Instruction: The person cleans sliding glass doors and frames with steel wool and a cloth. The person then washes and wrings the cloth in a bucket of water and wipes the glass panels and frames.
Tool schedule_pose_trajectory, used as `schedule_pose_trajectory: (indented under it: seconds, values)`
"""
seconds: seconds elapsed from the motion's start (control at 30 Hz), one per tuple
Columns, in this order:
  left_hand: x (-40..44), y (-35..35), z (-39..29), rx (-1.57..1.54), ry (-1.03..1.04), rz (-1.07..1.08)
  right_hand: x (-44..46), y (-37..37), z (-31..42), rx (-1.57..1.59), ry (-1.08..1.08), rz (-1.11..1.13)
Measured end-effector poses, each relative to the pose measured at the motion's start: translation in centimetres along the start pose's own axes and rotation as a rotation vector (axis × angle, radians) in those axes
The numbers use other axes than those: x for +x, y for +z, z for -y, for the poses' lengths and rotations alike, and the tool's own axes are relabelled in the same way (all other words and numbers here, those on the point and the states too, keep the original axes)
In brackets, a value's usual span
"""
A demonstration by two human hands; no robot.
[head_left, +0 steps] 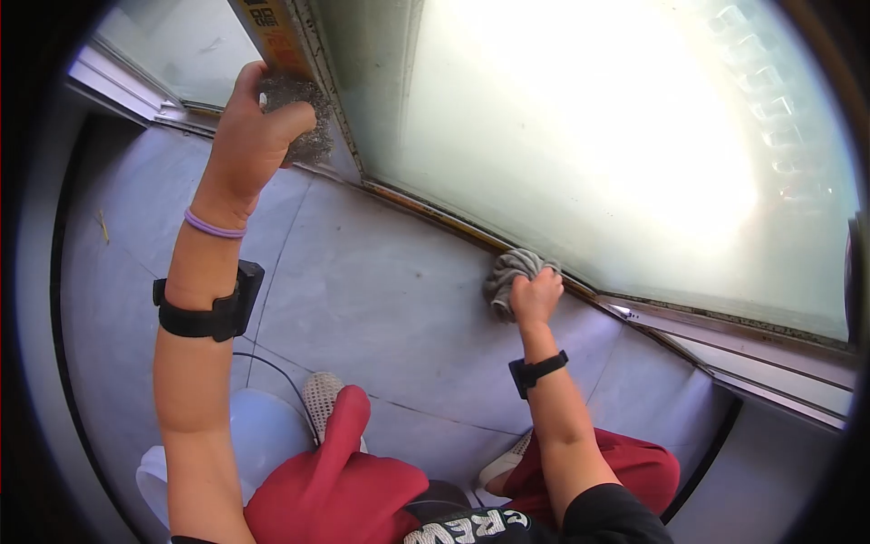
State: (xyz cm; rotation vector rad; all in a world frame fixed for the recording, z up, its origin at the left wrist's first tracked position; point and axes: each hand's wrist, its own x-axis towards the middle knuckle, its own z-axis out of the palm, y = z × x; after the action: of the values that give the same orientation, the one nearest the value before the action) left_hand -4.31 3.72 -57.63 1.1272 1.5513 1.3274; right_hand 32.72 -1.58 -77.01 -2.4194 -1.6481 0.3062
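My left hand [255, 131] is closed around a steel wool scourer [310, 118], a grey, glittering, coarse pad. It presses against the lower part of the door's edge, just below a strip with printed characters [276, 41]. My right hand [538, 295] grips a bunched grey cloth [509, 276]. That cloth touches the bottom rail [444, 220] of the frosted glass door [390, 136]. Part of the scourer is hidden behind my left fingers.
A pale bucket [263, 422] stands on the tiled floor [381, 299] by my left forearm, partly hidden. A thin dark cable [283, 367] runs beside my shoe [323, 399]. The door track [770, 363] lies at right. A small yellowish scrap [103, 227] lies at left.
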Motion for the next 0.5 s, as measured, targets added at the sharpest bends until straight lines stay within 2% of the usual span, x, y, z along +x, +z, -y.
schedule_pose_trajectory:
  seconds: [0.07,0.27,0.33,0.4,0.5]
  values:
    - [-0.4,0.2,-0.4,0.011,-0.010,-0.028,-1.3,1.5,4.8,-0.008,-0.105,0.068]
    - [-0.6,0.2,-0.6,0.006,-0.016,-0.014,-4.2,6.9,20.4,-0.086,-0.657,0.251]
    - [-0.7,-0.2,-0.4,0.011,-0.025,-0.018,-4.6,7.3,23.7,-0.104,-0.660,0.303]
    - [-0.6,-0.4,0.0,0.051,0.038,-0.061,-5.5,6.9,23.8,-0.137,-0.662,0.355]
    - [-0.6,0.3,0.2,0.013,0.078,-0.059,-3.1,3.6,20.8,-0.208,-0.776,0.402]
